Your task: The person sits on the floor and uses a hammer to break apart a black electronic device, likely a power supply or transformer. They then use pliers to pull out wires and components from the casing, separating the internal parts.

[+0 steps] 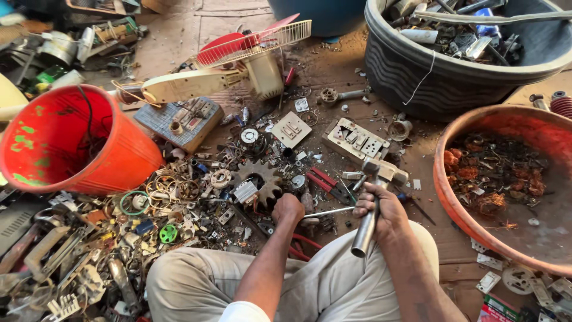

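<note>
Gripping a hammer point(374, 203) — head up, handle toward the lap — right hand point(381, 209); left hand point(288, 207) fisted on a screwdriver point(328, 211).

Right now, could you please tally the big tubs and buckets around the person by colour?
Orange: 2, a bucket on its side and a tub.
Black: 1, a tub.
Blue: 1, a tub.
Total: 4.

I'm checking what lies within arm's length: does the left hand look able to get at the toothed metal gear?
Probably yes. The left hand rests on the floor just below the toothed metal gear, and only small loose scrap lies between them. It pins a thin metal rod, which it would have to let go.
</note>
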